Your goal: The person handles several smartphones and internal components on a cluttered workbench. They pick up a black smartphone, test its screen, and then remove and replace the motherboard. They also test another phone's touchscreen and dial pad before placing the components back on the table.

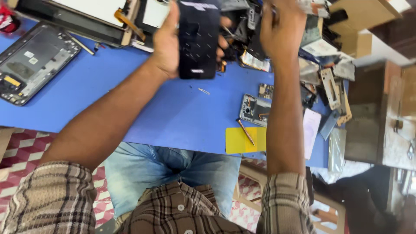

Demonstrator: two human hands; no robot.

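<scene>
Left hand (pixel 167 41) grips a black phone screen (pixel 198 39) upright for inspection over blue table (pixel 173 112); right hand (pixel 279 30) blurred among parts, grip unclear.

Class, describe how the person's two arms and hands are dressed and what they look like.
Both forearms are bare below rolled-up sleeves of a brown, cream and black plaid shirt. The left hand and right hand wear no gloves; no rings or watch are visible.

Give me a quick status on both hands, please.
Left hand gripping black phone panel. Right hand raised over parts pile, blurred, grip unclear. Tool lies on yellow card.
</scene>
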